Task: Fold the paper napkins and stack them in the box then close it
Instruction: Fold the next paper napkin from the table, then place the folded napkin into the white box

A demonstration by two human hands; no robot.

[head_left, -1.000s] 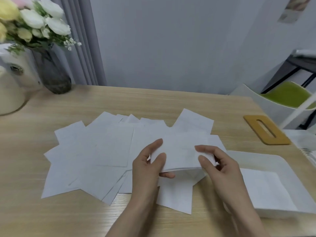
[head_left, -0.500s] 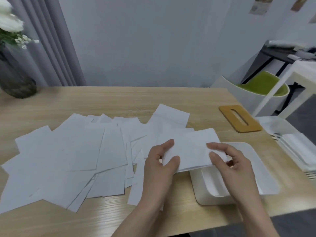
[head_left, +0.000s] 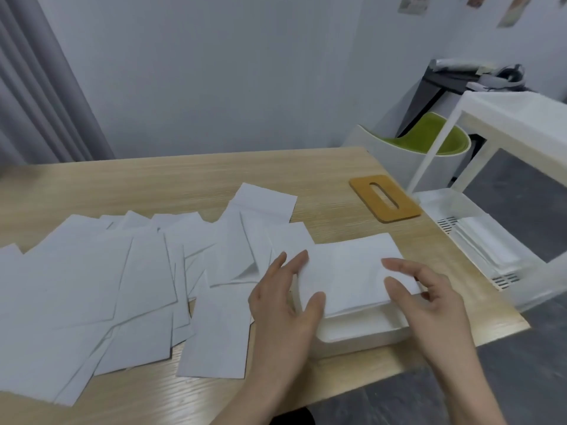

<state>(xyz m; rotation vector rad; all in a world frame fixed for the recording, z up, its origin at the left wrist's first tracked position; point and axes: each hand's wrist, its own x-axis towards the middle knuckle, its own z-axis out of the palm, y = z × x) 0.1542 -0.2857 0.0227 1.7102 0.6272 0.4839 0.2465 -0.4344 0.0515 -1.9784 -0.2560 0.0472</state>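
A folded white napkin (head_left: 352,271) hangs just over the white box (head_left: 362,332) near the table's front right edge. My left hand (head_left: 285,302) pinches its left end between thumb and fingers. My right hand (head_left: 426,296) pinches its right end the same way. Several unfolded white napkins (head_left: 122,286) lie spread and overlapping across the wooden table (head_left: 184,185) to the left of the box. The wooden lid (head_left: 383,197) with an oval slot lies flat behind the box. The napkin hides most of the box's inside.
A white plastic cart (head_left: 491,240) with a tray of white sheets stands off the table's right edge. A green-seated chair (head_left: 429,139) sits behind the table's far right corner. Grey curtains (head_left: 36,87) hang at the left.
Both hands carried the folded napkin rightward from above the spread napkins to just over the box. The view turned right, so the vase and flowers left the frame.
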